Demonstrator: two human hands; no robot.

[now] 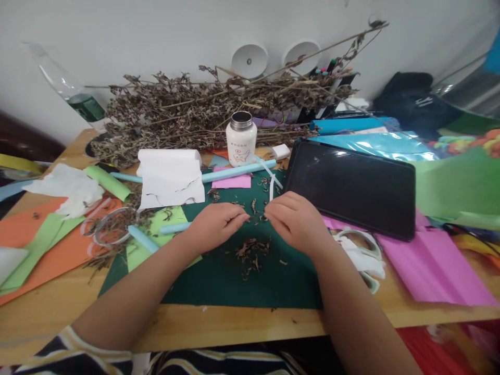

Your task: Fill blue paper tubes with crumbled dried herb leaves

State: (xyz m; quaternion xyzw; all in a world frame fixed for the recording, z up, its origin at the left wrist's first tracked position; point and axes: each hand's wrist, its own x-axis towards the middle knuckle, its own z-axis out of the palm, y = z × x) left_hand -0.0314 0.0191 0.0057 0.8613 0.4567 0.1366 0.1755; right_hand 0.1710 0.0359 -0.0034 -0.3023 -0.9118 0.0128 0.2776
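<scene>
Above a dark green mat (211, 291), my left hand (219, 224) and my right hand (295, 221) face each other with a small gap between them. Each is closed in a pinch, thumb against fingers, with brown bits of dried leaf (256, 214) at the fingertips. Just below them lies a small heap of crumbled dried leaves (253, 251). More crumbs are scattered on the mat behind. A white bottle (241, 146) with a printed cartoon stands uncapped and upright past my hands. Near my right fingers lies a white paper strip (272, 188).
A large bundle of dried stalks (175, 109) lies along the wall. At right is a black tablet (351, 187), with scissors (363, 245) beside my right forearm and pink paper (437, 265). White paper (170, 179), blue rolls (144, 239) and a tape roll (113, 227) lie left.
</scene>
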